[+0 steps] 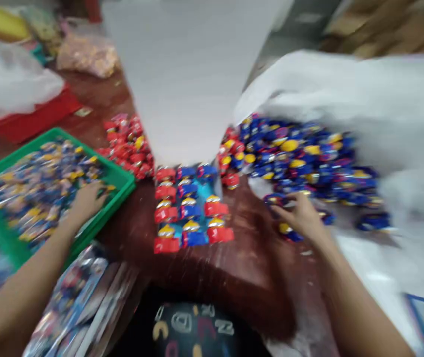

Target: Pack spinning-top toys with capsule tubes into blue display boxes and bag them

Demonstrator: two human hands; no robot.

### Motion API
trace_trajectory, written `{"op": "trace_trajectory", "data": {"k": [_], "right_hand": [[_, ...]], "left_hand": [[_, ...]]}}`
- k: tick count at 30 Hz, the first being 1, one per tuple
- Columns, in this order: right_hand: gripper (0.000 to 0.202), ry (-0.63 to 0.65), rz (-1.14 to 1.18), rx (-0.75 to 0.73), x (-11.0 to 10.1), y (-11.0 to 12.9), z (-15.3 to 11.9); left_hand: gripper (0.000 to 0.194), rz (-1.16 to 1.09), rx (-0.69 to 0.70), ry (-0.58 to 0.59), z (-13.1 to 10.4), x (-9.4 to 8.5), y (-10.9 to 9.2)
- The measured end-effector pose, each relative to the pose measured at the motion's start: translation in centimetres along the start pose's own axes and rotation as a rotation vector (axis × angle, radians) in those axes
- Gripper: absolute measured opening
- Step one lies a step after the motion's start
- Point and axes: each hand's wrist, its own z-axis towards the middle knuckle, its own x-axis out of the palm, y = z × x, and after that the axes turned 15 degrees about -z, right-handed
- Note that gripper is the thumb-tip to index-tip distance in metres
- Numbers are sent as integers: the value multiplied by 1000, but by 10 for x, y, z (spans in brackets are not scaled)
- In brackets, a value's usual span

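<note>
My left hand (87,202) reaches into the green tray (124,184), its fingers drawn together among small blue-and-yellow pieces (40,188); blur hides what they pinch. On the right, my right hand (303,215) pinches a small dark-blue wrapped toy (274,199) at the near edge of a heap of blue toys (301,158) with yellow and gold parts. Between the hands, a display card (187,89) with a long white upper part carries rows of red toys (166,214) and blue toys (190,212). Light-blue backing shows in its right column.
Red wrapped toys (132,148) are heaped along both sides of the card. Clear plastic packs (74,297) lean at the lower left. A red tray (29,116) with a white bag stands farther back. White sheeting (393,114) spreads under and behind the blue heap on the brown table (241,277).
</note>
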Motion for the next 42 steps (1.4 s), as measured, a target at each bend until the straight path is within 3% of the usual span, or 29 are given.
{"op": "trace_trajectory", "data": {"k": [2, 4, 6, 8, 11, 14, 18, 21, 23, 26, 28, 30, 31, 34, 36, 38, 40, 42], "right_hand": [[61, -52, 323, -19, -27, 20, -1], [71, -62, 664, -116, -55, 48, -6], [83, -3, 769, -284, -78, 83, -16], [78, 58, 680, -474, -90, 121, -29], [62, 78, 632, -696, -84, 167, -41], [63, 97, 707, -791, -65, 189, -46], [63, 26, 703, -934, -58, 189, -49], [60, -28, 696, -1048, -61, 187, -54], [59, 29, 732, -950, -57, 188, -60], [61, 246, 918, -599, -44, 193, -70], [62, 398, 1038, -377, -37, 196, -74], [64, 485, 1083, -256, -37, 197, -75], [66, 497, 1081, -248, -39, 196, -73], [67, 384, 931, -389, -53, 190, -68], [63, 273, 722, -491, -61, 186, -63], [56, 210, 584, -501, -65, 184, -60], [51, 197, 586, -457, -67, 182, -57], [51, 205, 633, -435, -71, 178, -53]], "left_hand": [[28, -99, 49, -114, -7, -14, -6], [24, -288, 67, -154, -12, -18, -20], [29, -390, 144, -142, -26, -17, -60], [31, -534, 313, -13, -46, -11, -119], [36, -783, 423, 364, -65, 6, -202], [40, -1013, 373, 613, -71, 19, -239], [35, -1093, 368, 643, -74, 15, -240], [31, -1037, 466, 621, -77, 16, -235], [27, -918, 627, 406, -80, 22, -233], [38, -602, 939, -60, -78, 35, -228], [54, -402, 1104, -210, -72, 38, -225], [58, -338, 1130, -218, -63, 34, -224], [57, -360, 1074, -185, -59, 30, -225], [46, -489, 869, 19, -50, 16, -230], [33, -505, 853, 77, -49, 14, -235], [26, -434, 949, -63, -52, 19, -240], [31, -307, 1057, -266, -54, 27, -243], [38, -233, 1099, -329, -50, 32, -243]]}}
